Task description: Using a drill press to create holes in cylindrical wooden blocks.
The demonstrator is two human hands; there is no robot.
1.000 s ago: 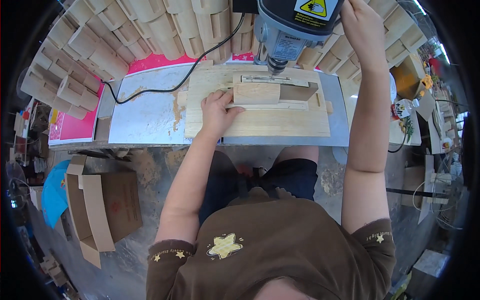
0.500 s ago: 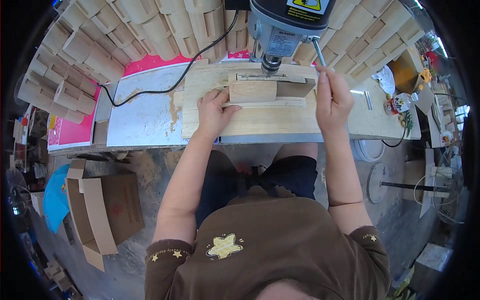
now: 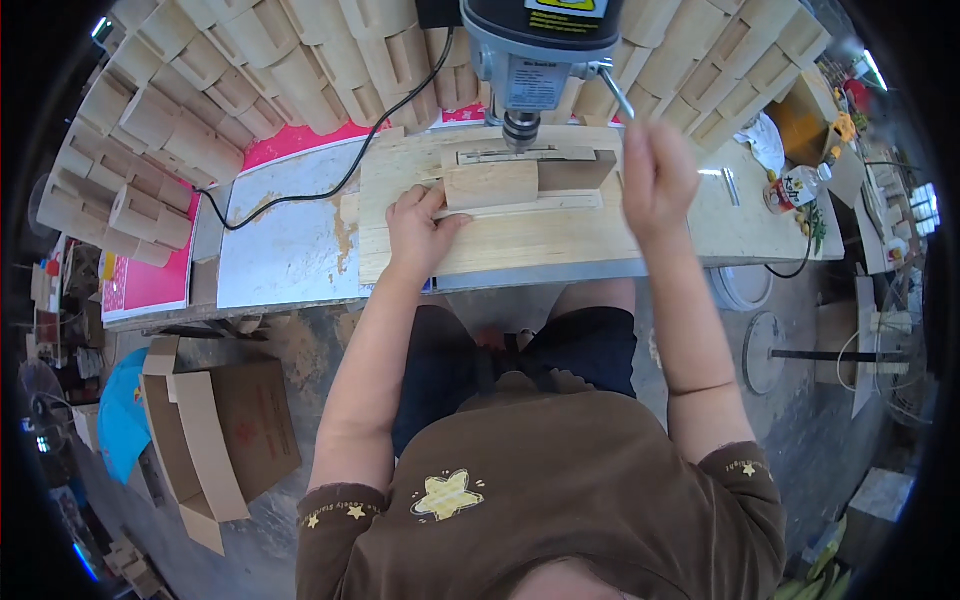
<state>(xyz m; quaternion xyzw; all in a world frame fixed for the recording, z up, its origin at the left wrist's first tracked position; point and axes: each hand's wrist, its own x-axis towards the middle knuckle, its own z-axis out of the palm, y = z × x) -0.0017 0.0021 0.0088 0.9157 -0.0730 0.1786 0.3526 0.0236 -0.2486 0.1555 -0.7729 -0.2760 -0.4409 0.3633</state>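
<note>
Wooden workbench [image 3: 560, 235], stacked wood blocks [image 3: 190, 120], concrete floor [image 3: 300, 345]

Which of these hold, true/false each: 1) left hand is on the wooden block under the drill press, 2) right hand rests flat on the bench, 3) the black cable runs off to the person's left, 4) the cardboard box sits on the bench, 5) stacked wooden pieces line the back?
1) True. The left hand presses the wooden block below the drill press.
2) False. The right hand is raised, gripping the feed lever.
3) True. The black cable trails left across the bench.
4) False. The cardboard box lies open on the floor, at the person's left.
5) True. Stacked wooden pieces fill the back.
</note>
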